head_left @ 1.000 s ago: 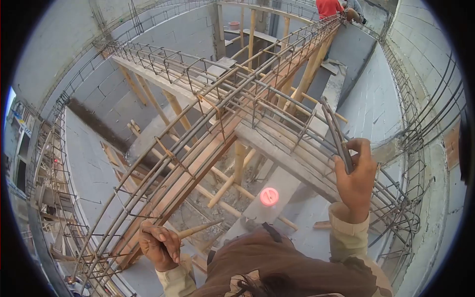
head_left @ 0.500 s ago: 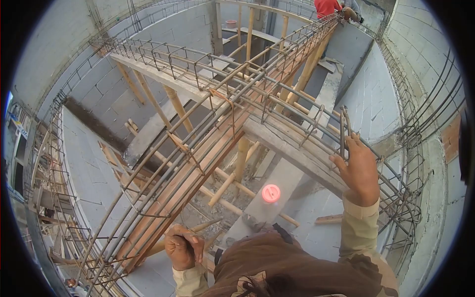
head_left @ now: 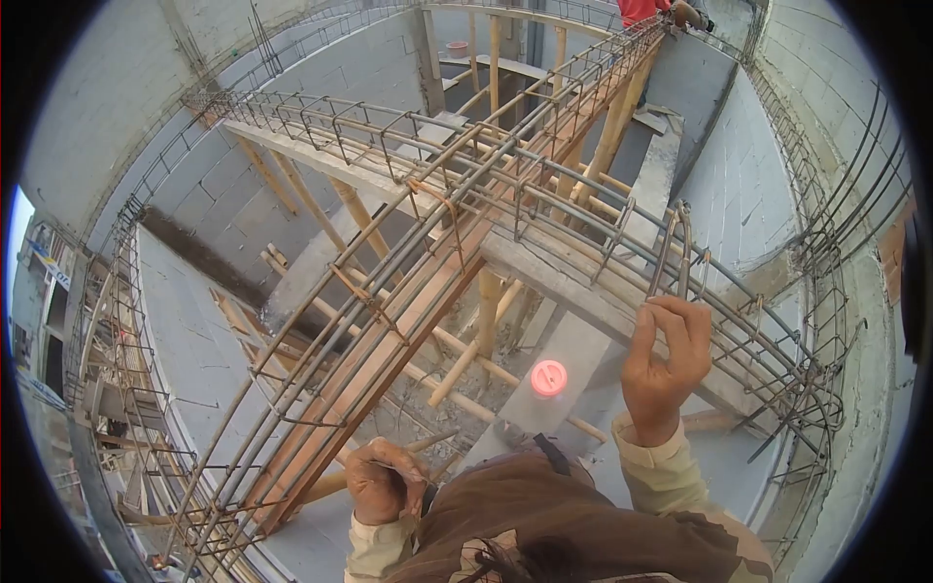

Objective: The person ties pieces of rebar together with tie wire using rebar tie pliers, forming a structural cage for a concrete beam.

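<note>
Steel loops (head_left: 677,248) of bent rod stand up out of the right hand (head_left: 664,360). That hand is raised at the end of a lifted forearm in a tan sleeve, its fingers curled tight over the loops' lower ends and the thumb pressed in against them. The loops rise just above the near end of the side cage (head_left: 583,243) of reinforcing bars. The left hand (head_left: 384,481) sits low, close to the chest, balled into a fist with the knuckles up, at the near end of the long cage (head_left: 389,291). Whether the fist grips anything cannot be told. A pink lid (head_left: 548,377) lies far below, between the two hands. A person in a red shirt (head_left: 641,10) is at the long cage's far end.
</note>
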`<control>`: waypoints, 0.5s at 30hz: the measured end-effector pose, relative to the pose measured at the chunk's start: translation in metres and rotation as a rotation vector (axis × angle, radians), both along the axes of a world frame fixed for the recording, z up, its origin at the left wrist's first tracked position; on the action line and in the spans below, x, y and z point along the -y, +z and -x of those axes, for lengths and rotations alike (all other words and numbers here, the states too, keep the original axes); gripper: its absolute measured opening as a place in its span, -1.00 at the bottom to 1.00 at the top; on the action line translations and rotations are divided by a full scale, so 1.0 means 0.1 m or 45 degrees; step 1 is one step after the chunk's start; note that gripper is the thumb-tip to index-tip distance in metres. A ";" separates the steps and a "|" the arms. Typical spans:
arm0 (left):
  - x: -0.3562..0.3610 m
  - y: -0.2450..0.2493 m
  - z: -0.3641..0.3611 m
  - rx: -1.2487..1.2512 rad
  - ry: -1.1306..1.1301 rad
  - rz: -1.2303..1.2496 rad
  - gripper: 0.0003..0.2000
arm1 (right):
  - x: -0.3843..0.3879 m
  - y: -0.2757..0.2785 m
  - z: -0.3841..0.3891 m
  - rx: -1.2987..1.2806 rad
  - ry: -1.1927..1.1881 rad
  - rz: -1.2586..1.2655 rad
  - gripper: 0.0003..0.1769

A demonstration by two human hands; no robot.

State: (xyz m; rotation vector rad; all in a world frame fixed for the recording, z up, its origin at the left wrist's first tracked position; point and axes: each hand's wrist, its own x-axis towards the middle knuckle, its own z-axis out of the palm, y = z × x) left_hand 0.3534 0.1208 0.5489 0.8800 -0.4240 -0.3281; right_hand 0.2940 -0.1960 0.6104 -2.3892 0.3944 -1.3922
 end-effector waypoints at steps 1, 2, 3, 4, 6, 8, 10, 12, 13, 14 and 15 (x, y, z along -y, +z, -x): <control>0.03 0.01 -0.01 -0.015 0.001 0.057 -0.33 | -0.12 -0.01 0.06 0.066 0.069 -0.053 -0.79; 0.06 0.02 0.00 -0.038 0.000 0.111 -0.32 | -0.25 -0.06 0.09 -0.048 0.384 -0.340 -0.84; 0.10 0.05 0.00 -0.043 -0.001 0.105 -0.32 | -0.37 -0.11 0.10 -0.166 0.697 -0.627 -0.87; 0.15 0.08 -0.01 -0.054 -0.058 0.144 -0.33 | -0.44 -0.18 0.04 -0.452 1.028 -0.942 -0.79; 0.24 0.11 -0.01 -0.055 -0.115 0.185 -0.33 | -0.65 -0.30 -0.12 -0.667 1.565 -1.490 -0.62; 0.30 0.10 0.03 -0.048 -0.278 0.088 -0.37 | -0.86 -0.30 -0.23 -0.582 1.780 -1.724 -0.53; 0.34 0.08 0.08 -0.059 -0.302 0.029 -0.40 | -0.95 -0.24 -0.35 -0.270 1.946 -2.345 -0.48; 0.38 0.04 0.13 -0.178 -0.272 0.092 -0.41 | -0.93 -0.20 -0.43 -0.167 1.867 -2.361 -0.55; 0.39 0.02 0.16 -0.233 -0.233 0.150 -0.43 | -0.87 -0.23 -0.47 -0.135 1.922 -2.332 -0.58; 0.36 -0.05 0.16 -0.229 -0.230 0.150 -0.43 | -0.83 -0.24 -0.51 -0.103 1.974 -2.304 -0.61; 0.32 -0.15 0.17 -0.106 -0.177 0.067 -0.47 | -0.81 -0.15 -0.54 -0.005 1.801 -2.262 -0.64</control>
